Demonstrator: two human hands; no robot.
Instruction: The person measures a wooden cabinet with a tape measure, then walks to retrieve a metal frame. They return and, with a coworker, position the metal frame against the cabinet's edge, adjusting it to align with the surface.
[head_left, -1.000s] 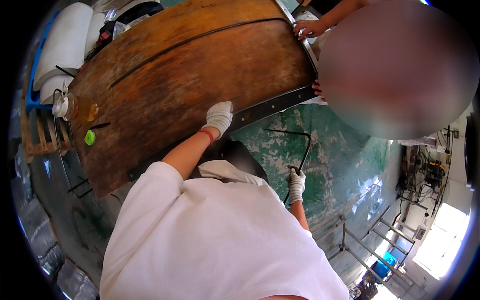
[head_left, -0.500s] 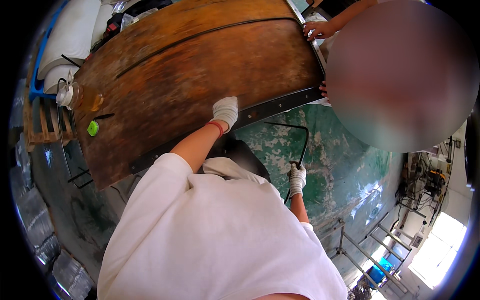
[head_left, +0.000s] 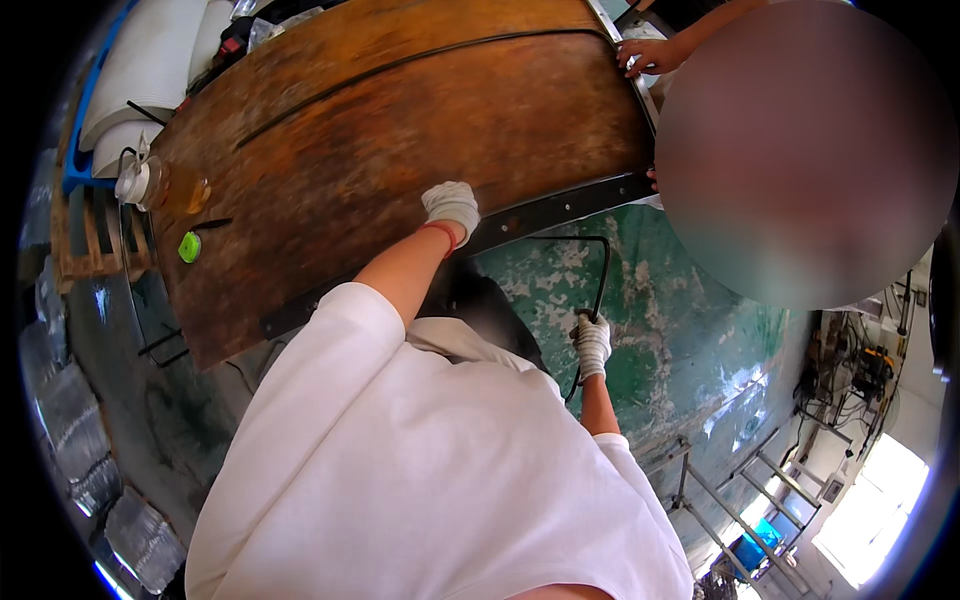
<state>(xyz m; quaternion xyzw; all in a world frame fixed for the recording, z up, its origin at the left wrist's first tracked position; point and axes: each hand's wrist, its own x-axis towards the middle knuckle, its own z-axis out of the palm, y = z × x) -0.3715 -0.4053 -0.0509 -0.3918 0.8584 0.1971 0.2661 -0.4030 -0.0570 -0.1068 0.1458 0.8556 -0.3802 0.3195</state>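
Observation:
My left hand (head_left: 452, 208), in a white knit glove, rests closed at the near edge of a worn brown wooden table (head_left: 400, 130). Whatever its curled fingers hold, if anything, is hidden. A black metal strip (head_left: 540, 216) with holes runs along that edge beside it. Down to the right, my gloved right hand (head_left: 592, 346) is wrapped round a bent black rod (head_left: 603, 275). The rod's upper end turns left toward the table's edge, and its lower end passes below my hand. A long thin black rod (head_left: 420, 62) lies across the tabletop.
At the far right a co-worker's hand (head_left: 648, 56) touches the table's metal end rail. On the left stand a glass jug (head_left: 137, 183) and a green tape measure (head_left: 189, 247). White rolls (head_left: 140, 75) lie beyond. Metal frames (head_left: 730, 520) stand at lower right on the green floor.
The view has shifted slightly, so the table sits a little differently in it. My right hand still grips the bent rod, and my left hand stays at the table's edge.

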